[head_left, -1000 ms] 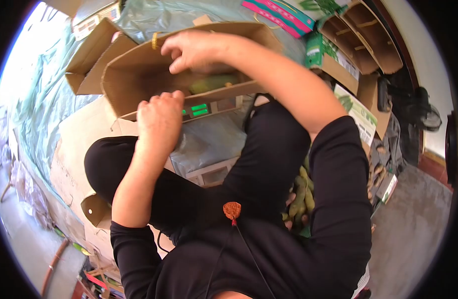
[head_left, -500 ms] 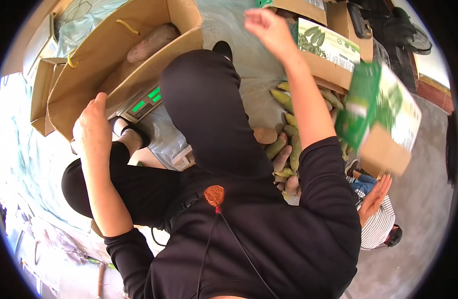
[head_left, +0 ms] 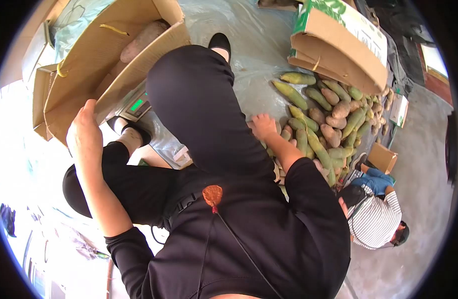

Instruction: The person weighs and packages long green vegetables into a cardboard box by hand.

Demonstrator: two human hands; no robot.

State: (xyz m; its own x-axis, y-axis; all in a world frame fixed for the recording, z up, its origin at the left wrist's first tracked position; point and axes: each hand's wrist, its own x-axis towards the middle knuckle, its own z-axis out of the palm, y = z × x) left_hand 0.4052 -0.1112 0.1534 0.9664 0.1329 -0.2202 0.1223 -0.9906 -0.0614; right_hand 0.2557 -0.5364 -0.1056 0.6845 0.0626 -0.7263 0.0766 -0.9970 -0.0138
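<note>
My left hand (head_left: 86, 132) is closed on the near edge of a large cardboard box (head_left: 106, 79), at its lower right side. Inside that box lies one big, brownish-pink root vegetable (head_left: 145, 41). My right hand (head_left: 264, 126) is down beside my knee, at the near left edge of a pile of long green and brown root vegetables (head_left: 313, 127). Its fingers are bent over the end of one of them, which the hand mostly hides. Under the box, a scale (head_left: 136, 105) shows lit green digits.
A printed green-and-white carton (head_left: 338, 47) stands tilted behind the pile. Plastic sheeting (head_left: 239, 55) covers the floor. A small carton (head_left: 398, 109) and a person in a striped shirt (head_left: 376, 219) are at the right. A small cardboard box (head_left: 382, 158) sits near that person.
My right hand has come down and back from the far cartons to the vegetables. A blurred printed carton no longer covers the pile's right side, where more vegetables show. My left hand stays at the box.
</note>
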